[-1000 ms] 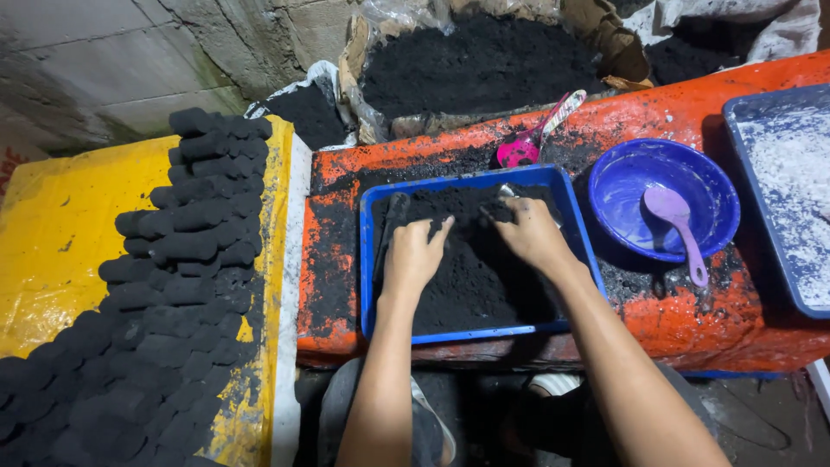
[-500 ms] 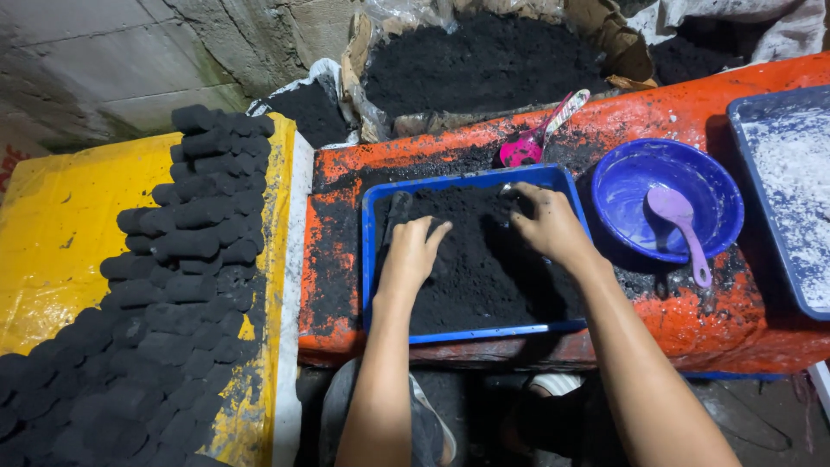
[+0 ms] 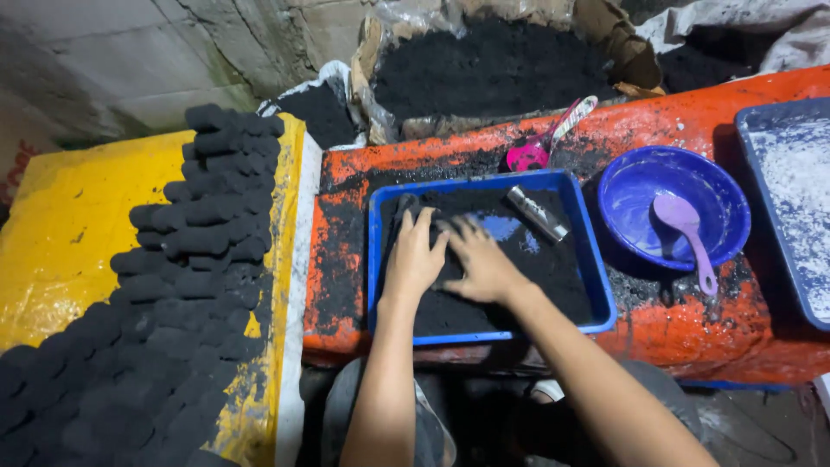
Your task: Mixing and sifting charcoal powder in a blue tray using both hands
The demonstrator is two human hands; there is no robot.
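Black powder (image 3: pixel 519 285) fills the blue tray (image 3: pixel 605 294) at the centre of the frame, and both hands are right down in it. The left hand (image 3: pixel 415 255) lies flat on the powder toward the tray's left side, fingers spread and loose, gripping nothing. The right hand (image 3: pixel 480 259) presses down just beside it, palm on the powder, fingers splayed toward the upper left, also holding nothing. The two hands touch or nearly touch at the fingers; I cannot tell which. A bare blue patch of tray floor shows just above the right hand, and beyond that, in the tray's upper right corner, a short metal tube (image 3: pixel 536 214) lies tilted on the powder, apart from both hands.

The tray sits on an orange bench (image 3: pixel 692 337) smeared with black. To the right of the tray stands a blue bowl (image 3: pixel 640 186) with a purple spoon (image 3: pixel 683 229) resting in it. Above the tray, a pink scoop (image 3: pixel 540 147) lies on the bench. At the far right edge, another tray (image 3: pixel 791 207) holds white powder. Across the top, an open sack (image 3: pixel 493 73) is heaped with more black powder. On the left, rows of black briquettes (image 3: pixel 181 285) lie stacked on a yellow sheet (image 3: pixel 60 225).
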